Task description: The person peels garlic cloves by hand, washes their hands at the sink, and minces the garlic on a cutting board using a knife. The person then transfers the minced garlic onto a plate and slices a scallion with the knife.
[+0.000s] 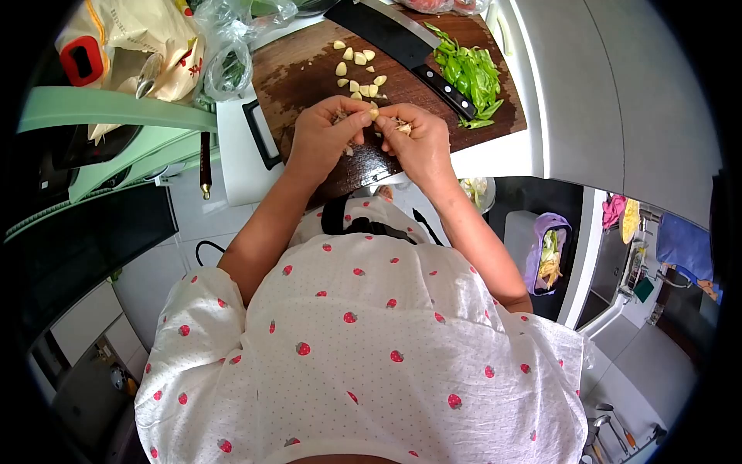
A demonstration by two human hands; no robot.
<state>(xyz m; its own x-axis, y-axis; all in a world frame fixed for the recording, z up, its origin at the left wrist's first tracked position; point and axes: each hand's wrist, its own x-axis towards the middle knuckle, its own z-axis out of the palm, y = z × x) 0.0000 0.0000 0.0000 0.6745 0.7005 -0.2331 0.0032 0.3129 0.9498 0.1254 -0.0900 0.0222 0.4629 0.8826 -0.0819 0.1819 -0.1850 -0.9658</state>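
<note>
Over the near part of the wooden cutting board, my left hand and my right hand meet at the fingertips. Both pinch one small garlic clove between them. More garlic with papery skin shows at my right fingers; whether it is held or lies on the board I cannot tell. Just beyond my hands, several peeled garlic cloves lie scattered. A cleaver with a black handle rests across the board, beside a pile of sliced green peppers. Bits of skin lie near my left fingers.
Plastic bags and a cream-coloured package sit at the left of the board. A black handle stands at the board's left edge. Below the counter on the right is a purple-lined bin with scraps.
</note>
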